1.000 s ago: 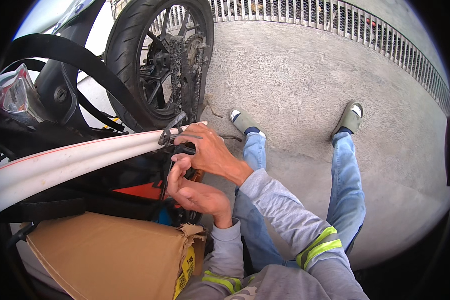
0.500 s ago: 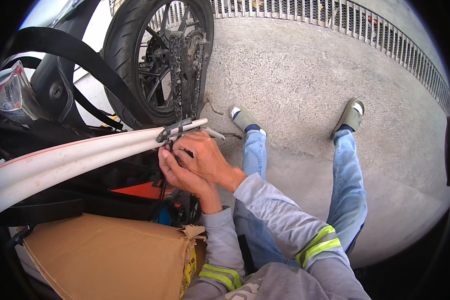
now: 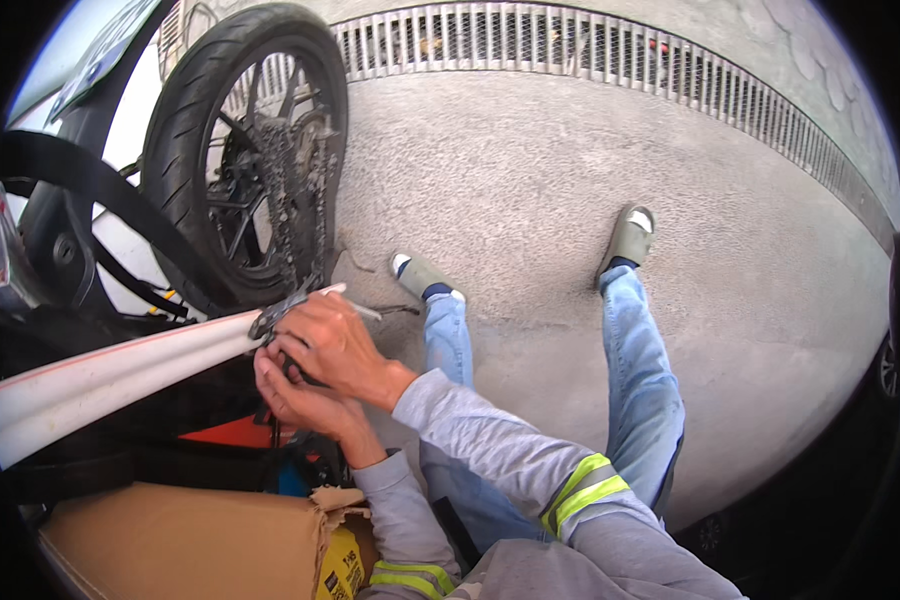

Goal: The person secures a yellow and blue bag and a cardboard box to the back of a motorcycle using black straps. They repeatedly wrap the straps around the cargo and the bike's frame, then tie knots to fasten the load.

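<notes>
Two long white pipes [image 3: 150, 362], one with a thin red line, run in from the left beside a motorcycle. A black strap [image 3: 263, 322] is wrapped around them near their far ends. Just under this wrap, my left hand [image 3: 310, 405] is closed, thumb and fingers pinching dark strap material. My right hand [image 3: 332, 338] lies above it, its fingers curled in at the strap and pipe ends. Between the two hands a dark piece shows in part. The fingers hide most of the strap's ends.
The motorcycle's rear wheel [image 3: 245, 150] and chain stand just beyond the pipes. An opened cardboard box [image 3: 180, 540] sits at the lower left. A metal drain grate [image 3: 530, 40] crosses the concrete floor [image 3: 500, 160] at the far side. My sandalled feet are on the floor.
The whole view has shifted, so hands, pipes and wheel appear further left and a little lower. Both hands stay at the strap, with small finger movements.
</notes>
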The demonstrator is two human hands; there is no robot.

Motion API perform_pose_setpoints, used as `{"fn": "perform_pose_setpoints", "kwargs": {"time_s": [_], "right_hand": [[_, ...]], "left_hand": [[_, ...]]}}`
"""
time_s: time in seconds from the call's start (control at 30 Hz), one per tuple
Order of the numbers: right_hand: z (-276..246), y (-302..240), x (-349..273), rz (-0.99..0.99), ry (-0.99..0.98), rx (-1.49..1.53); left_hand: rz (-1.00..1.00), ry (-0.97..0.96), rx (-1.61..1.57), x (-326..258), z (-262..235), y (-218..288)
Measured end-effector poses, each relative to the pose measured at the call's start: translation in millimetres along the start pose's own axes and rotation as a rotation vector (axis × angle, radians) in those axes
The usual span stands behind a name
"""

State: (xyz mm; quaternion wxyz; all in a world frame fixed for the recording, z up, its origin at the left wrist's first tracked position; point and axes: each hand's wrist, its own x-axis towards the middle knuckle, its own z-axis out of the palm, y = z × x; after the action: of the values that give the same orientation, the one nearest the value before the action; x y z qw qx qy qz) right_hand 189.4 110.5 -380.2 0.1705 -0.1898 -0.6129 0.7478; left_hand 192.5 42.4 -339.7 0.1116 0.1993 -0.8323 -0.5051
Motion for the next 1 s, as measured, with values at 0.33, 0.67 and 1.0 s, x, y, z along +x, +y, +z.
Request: {"fn": "perform_pose_setpoints", "kwargs": {"time_s": [0.33,0.67,1.0], "right_hand": [[-17.7,-14.4,1.7,-0.183,-0.169,0.034],[-49.8,12.5,-3.4,0.323,-0.108,0.189],[-22.8,-2.9,29.4,0.510,-0.117,0.162]], "left_hand": [[0.271,-0.134,0.167,2.7,14.1,-26.6],[-0.111,0.060,-0.025,12.3,4.1,-16.7],[0.057,0.073,0.142,-6.3,26.3,8.6]]}}
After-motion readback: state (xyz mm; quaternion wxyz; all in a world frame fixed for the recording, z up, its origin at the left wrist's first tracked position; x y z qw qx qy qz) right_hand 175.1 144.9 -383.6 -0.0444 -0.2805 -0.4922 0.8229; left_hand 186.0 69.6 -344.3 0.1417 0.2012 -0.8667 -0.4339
